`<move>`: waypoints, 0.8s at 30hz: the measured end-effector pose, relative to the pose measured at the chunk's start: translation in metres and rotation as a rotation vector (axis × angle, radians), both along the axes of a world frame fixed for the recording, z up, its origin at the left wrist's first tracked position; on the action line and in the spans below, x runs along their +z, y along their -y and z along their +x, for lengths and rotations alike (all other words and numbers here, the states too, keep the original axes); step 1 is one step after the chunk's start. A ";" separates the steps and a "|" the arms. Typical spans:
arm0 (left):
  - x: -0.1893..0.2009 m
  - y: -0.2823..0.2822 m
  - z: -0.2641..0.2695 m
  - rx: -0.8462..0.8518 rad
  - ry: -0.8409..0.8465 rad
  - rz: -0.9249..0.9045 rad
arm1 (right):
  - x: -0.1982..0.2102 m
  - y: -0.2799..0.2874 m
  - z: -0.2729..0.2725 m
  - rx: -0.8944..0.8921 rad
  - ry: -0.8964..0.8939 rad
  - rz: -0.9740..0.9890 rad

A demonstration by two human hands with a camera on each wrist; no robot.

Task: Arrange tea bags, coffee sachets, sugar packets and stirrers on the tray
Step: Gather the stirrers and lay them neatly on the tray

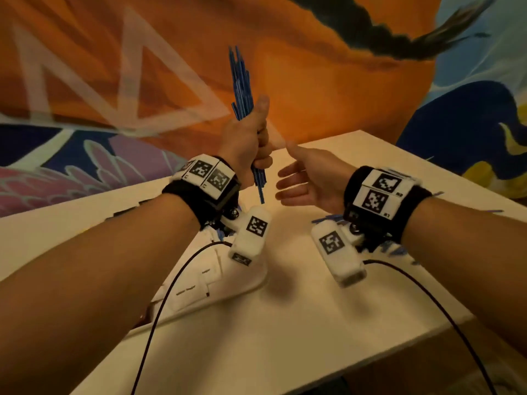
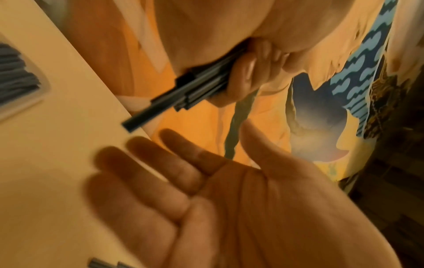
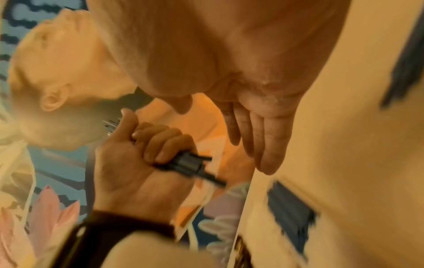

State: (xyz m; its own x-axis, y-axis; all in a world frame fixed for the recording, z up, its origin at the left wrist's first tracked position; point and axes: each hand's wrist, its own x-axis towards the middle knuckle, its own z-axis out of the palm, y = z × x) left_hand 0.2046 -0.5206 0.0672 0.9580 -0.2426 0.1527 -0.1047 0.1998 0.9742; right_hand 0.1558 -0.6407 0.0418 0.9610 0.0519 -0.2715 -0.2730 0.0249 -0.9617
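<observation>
- Nearest you, two black cables (image 1: pixel 159 315) run back from the wrist cameras across the white table (image 1: pixel 285 337).
- Your left forearm covers much of the white tray (image 1: pixel 199 289) on the table; what lies in its compartments is too blurred to tell from the head view.
- Loose blue stirrers (image 1: pixel 328 219) lie on the table under your right wrist, partly hidden by the band and camera there.
- In the left wrist view a tray corner (image 2: pixel 43 90) holds a row of dark sticks.
- Your right hand (image 1: pixel 310 178) hovers above the table, palm turned toward the left, fingers straight and spread, grasping nothing.
- It sits just beside the lower ends of the bundle, apart from them.
- Your left hand (image 1: pixel 248 146) is raised above the table's far edge, fist clenched round a bundle of blue stirrers (image 1: pixel 242 89), thumb up along them.
- The bundle stands nearly upright; its uneven top ends fan out above the fist, and a few ends stick out below it.
- Behind everything hangs a painted orange, blue and pink wall (image 1: pixel 313 81).
</observation>
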 end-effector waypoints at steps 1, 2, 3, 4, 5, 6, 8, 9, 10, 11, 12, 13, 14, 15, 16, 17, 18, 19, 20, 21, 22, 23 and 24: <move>0.002 -0.007 0.000 0.035 -0.004 -0.015 | -0.003 -0.012 -0.001 0.045 -0.054 0.085; 0.004 -0.014 0.000 0.068 -0.008 -0.030 | -0.006 -0.024 0.000 0.083 -0.099 0.177; 0.004 -0.021 0.000 0.097 -0.007 -0.041 | -0.006 -0.035 0.002 0.112 -0.131 0.266; 0.004 -0.028 0.000 0.123 0.002 -0.045 | -0.005 -0.044 0.003 0.139 -0.146 0.347; 0.002 -0.034 0.000 0.146 0.015 -0.038 | -0.002 -0.052 0.005 0.163 -0.150 0.418; -0.001 -0.040 -0.001 0.168 0.028 -0.024 | 0.002 -0.058 0.008 0.177 -0.149 0.478; -0.007 -0.050 -0.003 0.209 0.045 0.008 | 0.011 -0.067 0.012 0.189 -0.149 0.554; -0.010 -0.054 -0.004 0.224 0.058 0.026 | 0.014 -0.071 0.013 0.196 -0.150 0.568; -0.011 -0.058 -0.004 0.235 0.072 0.041 | 0.015 -0.075 0.013 0.205 -0.144 0.566; -0.011 -0.061 -0.003 0.244 0.083 0.051 | 0.015 -0.080 0.012 0.217 -0.122 0.534; -0.011 -0.065 -0.003 0.252 0.095 0.057 | 0.014 -0.084 0.013 0.221 -0.081 0.458; -0.012 -0.069 -0.002 0.258 0.104 0.064 | 0.015 -0.087 0.013 0.214 -0.019 0.330; -0.013 -0.074 -0.001 0.261 0.111 0.074 | 0.018 -0.088 0.013 0.190 0.062 0.166; -0.015 -0.079 0.000 0.253 0.113 0.086 | 0.025 -0.088 0.014 0.163 0.160 -0.016; -0.017 -0.083 0.000 0.236 0.112 0.102 | 0.035 -0.087 0.014 0.131 0.279 -0.204; -0.020 -0.088 0.000 0.220 0.109 0.129 | 0.047 -0.085 0.016 0.086 0.416 -0.392; -0.022 -0.092 -0.001 0.209 0.109 0.174 | 0.060 -0.083 0.019 0.027 0.569 -0.569; -0.024 -0.095 -0.003 0.196 0.114 0.229 | 0.073 -0.082 0.021 -0.032 0.729 -0.724; -0.026 -0.097 -0.004 0.185 0.131 0.288 | 0.084 -0.083 0.022 -0.076 0.875 -0.833; -0.028 -0.099 -0.006 0.177 0.155 0.340 | 0.093 -0.087 0.024 -0.094 0.967 -0.891; -0.029 -0.100 -0.006 0.176 0.181 0.387 | 0.097 -0.091 0.030 -0.082 1.003 -0.921; -0.029 -0.101 -0.007 0.184 0.207 0.433 | 0.098 -0.097 0.034 -0.018 0.982 -0.923; -0.029 -0.102 -0.007 0.199 0.243 0.482 | 0.096 -0.104 0.036 0.090 0.910 -0.907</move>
